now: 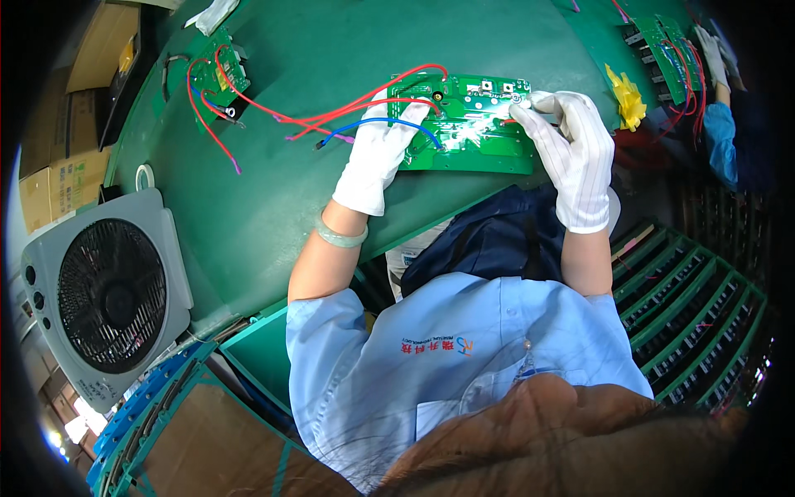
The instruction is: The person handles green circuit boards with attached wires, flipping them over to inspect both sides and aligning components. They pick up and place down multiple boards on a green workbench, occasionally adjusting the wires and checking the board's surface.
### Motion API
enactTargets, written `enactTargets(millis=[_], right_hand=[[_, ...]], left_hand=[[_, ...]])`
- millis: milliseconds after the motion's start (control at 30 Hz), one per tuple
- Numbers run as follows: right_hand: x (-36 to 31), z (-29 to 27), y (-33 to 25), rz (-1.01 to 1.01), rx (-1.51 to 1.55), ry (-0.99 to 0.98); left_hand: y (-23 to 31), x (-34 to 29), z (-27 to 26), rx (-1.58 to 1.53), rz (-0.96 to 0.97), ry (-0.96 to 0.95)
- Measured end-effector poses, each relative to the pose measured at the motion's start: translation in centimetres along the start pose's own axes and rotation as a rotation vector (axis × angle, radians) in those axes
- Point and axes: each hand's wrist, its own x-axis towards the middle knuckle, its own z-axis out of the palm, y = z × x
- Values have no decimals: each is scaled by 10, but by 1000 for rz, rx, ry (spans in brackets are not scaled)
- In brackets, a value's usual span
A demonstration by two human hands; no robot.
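A green circuit board (497,153) is held tilted above the green table, with light glaring off its middle. My left hand (377,153), in a white glove, grips its left side; the thumb lies over the face near the wires. Red wires (364,101) and a blue wire (373,121) run from the board out to the left, past that hand. My right hand (571,141), in a striped white glove, is closed at the board's upper right corner. A short red bit shows beside its fingertips; whether they also pinch it is hidden.
Another wired board (217,79) lies at the far left of the table (290,182). A grey fan (108,290) stands at left. Yellow ties (627,98) lie at right, near another person's gloved hand (710,54) and board (662,62). A green rack (696,306) holds boards.
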Motion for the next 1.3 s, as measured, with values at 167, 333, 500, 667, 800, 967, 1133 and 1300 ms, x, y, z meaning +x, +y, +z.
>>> enactTargets(millis=[167, 333, 500, 667, 800, 967, 1133, 1300], right_hand=[[-2, 8, 11, 153, 133, -103], [-8, 12, 26, 290, 272, -200], [-21, 11, 35, 518, 709, -214], [-20, -14, 26, 176, 342, -103], [-20, -30, -2, -69, 165, -272], [-41, -10, 5, -9, 801, 10], [-40, 34, 19, 97, 1214, 222], [-32, 22, 21, 149, 924, 48]], left_hand=[[30, 10, -1, -400, -341, 20], [19, 3, 5, -501, -291, 66], [40, 12, 3, -553, -179, 97], [45, 6, 8, -550, -123, 128], [42, 7, 12, -486, -12, 175], [48, 7, 9, -374, 36, 191], [45, 7, 12, -383, 31, 200], [42, 8, 14, -382, -27, 218]])
